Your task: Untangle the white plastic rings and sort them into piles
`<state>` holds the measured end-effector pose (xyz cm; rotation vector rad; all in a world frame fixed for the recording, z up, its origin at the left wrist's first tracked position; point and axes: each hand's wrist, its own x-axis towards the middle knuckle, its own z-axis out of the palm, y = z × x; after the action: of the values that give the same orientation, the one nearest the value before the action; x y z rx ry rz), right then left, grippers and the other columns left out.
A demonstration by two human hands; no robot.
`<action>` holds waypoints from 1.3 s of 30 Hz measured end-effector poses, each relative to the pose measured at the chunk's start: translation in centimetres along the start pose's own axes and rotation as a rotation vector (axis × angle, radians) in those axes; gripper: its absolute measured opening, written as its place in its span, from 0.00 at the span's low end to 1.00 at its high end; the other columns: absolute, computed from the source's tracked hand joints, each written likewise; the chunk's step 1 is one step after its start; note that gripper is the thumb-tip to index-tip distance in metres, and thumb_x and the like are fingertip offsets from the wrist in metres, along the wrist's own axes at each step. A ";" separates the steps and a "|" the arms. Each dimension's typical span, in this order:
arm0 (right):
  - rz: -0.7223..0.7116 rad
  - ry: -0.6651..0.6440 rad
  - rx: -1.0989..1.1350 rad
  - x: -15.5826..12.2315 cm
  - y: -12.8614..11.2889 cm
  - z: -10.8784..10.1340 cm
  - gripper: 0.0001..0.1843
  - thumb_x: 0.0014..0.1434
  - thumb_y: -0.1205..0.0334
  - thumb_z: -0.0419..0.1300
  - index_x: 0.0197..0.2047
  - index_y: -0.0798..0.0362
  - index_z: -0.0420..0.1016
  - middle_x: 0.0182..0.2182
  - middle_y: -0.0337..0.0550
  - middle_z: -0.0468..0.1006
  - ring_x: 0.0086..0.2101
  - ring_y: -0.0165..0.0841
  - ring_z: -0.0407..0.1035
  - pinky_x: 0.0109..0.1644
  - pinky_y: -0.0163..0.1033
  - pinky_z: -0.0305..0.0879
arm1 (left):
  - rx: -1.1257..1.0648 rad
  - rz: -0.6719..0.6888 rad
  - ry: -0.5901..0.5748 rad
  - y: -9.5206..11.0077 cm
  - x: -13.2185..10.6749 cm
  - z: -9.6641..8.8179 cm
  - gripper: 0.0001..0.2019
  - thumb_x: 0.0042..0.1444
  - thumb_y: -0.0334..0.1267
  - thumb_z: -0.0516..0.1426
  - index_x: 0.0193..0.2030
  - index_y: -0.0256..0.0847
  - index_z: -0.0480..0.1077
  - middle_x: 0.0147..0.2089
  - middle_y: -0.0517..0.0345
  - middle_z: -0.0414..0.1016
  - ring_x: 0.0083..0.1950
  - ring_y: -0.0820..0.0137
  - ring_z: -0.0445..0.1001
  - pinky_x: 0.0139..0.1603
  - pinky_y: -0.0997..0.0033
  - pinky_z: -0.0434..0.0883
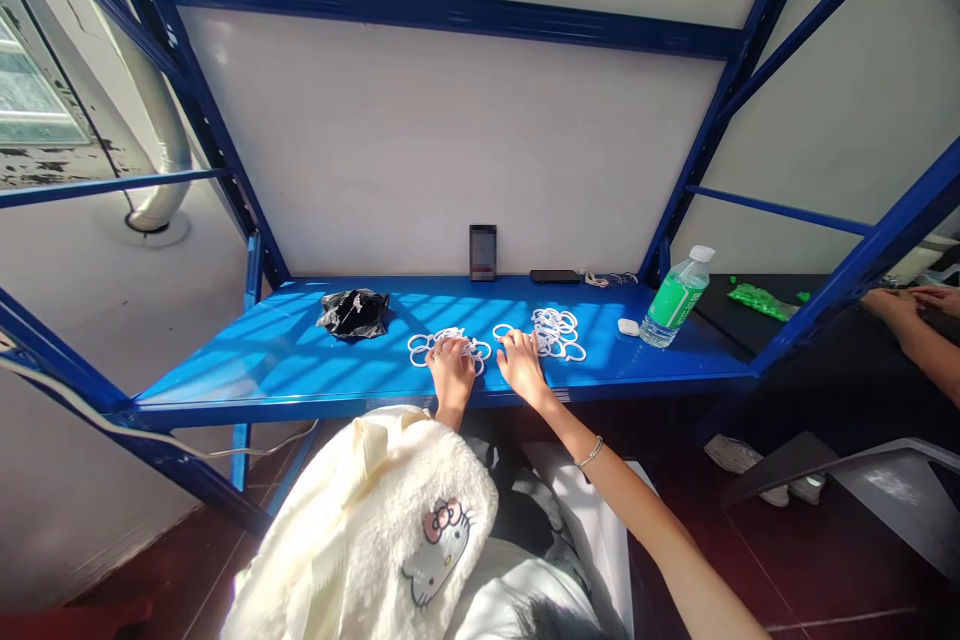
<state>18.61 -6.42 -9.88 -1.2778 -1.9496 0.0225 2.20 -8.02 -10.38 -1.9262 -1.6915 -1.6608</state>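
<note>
My left hand [451, 367] rests on a pile of white plastic rings [444, 344] on the blue shelf [247, 370], its fingers curled over them. My right hand [521, 363] lies beside it with fingers stretched toward a single white ring [502, 331]. A second, denser heap of white rings [556, 332] sits just right of that hand. Whether the left fingers actually grip a ring is hidden.
A crumpled black bag [354, 312] lies left of the rings. At the back stand an upright phone [482, 252] and a flat dark phone [554, 276]. A green-labelled water bottle [676, 297] and small white case [628, 327] sit right. Another person's hands [911, 305] work further right.
</note>
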 end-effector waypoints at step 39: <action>-0.191 0.096 0.408 -0.3 -2.7 -3.5 0.15 0.67 0.68 0.51 0.54 0.48 0.70 0.48 0.49 0.75 0.46 0.39 0.74 0.54 0.47 0.74 | -0.004 0.278 -0.160 2.0 0.4 -1.1 0.22 0.58 0.39 0.60 0.60 0.41 0.68 0.56 0.45 0.77 0.64 0.49 0.69 0.65 0.45 0.62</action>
<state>18.77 -9.34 -6.57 -0.8102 -1.8566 0.2458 2.89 -9.24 -8.54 -2.2282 -1.3856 -1.4459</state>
